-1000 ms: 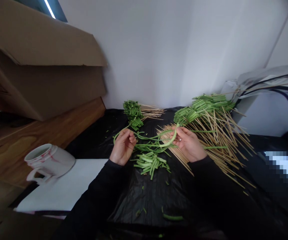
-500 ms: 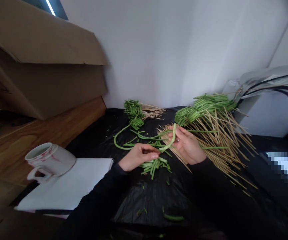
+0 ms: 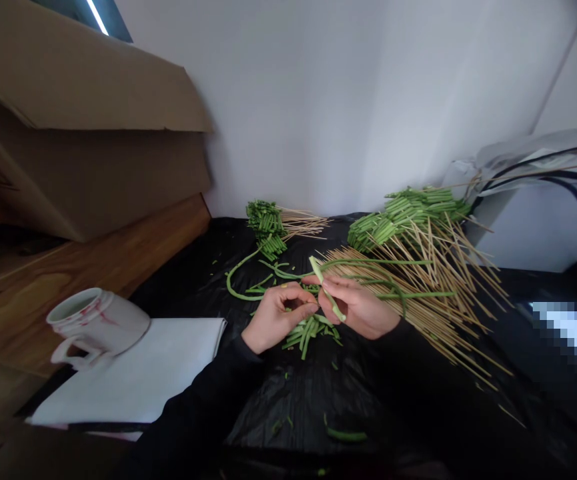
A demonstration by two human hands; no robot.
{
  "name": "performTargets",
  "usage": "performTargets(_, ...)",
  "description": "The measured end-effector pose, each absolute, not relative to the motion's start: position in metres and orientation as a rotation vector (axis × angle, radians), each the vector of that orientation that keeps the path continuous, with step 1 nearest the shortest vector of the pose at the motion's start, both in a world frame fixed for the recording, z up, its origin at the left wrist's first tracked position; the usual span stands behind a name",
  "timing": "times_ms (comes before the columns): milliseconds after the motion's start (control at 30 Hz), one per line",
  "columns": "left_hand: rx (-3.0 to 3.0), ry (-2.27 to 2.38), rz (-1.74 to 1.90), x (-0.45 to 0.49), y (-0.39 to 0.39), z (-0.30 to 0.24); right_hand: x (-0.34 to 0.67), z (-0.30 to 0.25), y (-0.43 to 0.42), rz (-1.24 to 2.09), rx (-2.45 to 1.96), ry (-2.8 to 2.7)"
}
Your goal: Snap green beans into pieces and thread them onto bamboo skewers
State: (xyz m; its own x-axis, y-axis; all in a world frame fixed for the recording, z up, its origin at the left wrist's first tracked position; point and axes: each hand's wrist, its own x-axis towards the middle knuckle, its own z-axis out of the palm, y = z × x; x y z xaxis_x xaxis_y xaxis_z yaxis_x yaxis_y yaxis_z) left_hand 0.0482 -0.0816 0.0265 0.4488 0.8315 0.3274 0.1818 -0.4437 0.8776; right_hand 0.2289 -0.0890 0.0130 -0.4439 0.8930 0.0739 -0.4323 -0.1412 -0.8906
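My right hand (image 3: 361,307) is closed on a pale green length of long bean (image 3: 329,293), which slants across its fingers with both ends showing. Just to the left, my left hand (image 3: 278,313) has thumb and forefinger pinched together; what they hold, if anything, is too small to make out. Beneath the hands lies a small heap of cut bean pieces (image 3: 309,335). A longer uncut bean (image 3: 233,288) curves over the black plastic sheet (image 3: 268,413) left of them. Loose wooden skewers (image 3: 433,327) are piled beside my right hand.
Skewered bean bundles lie at the back, a small one (image 3: 265,223) and a larger one (image 3: 413,213). A stained white mug (image 3: 113,323) stands on white paper (image 3: 168,360) at left. Behind it is a cardboard box (image 3: 128,167). Black cables (image 3: 568,177) hang at right.
My right hand has moved left and down, close to my left hand. The bean in it now appears shorter and tilts the other way, no longer reaching the left fingers.
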Motion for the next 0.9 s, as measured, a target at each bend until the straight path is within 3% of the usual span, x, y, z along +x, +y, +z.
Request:
performTargets(633,1.005,0.755,1.291,0.028,-0.051,0.029,0.232,0.015,-0.093,1.827,-0.686,-1.238)
performTargets(733,1.095,0.859,1.286,-0.002,-0.039,0.04,0.234,0.018,-0.092,1.726,-0.754,-1.201)
performTargets(900,1.826,1.436,1.211,-0.055,-0.025,0.048,0.232,0.017,-0.089,1.491,-0.896,-1.259)
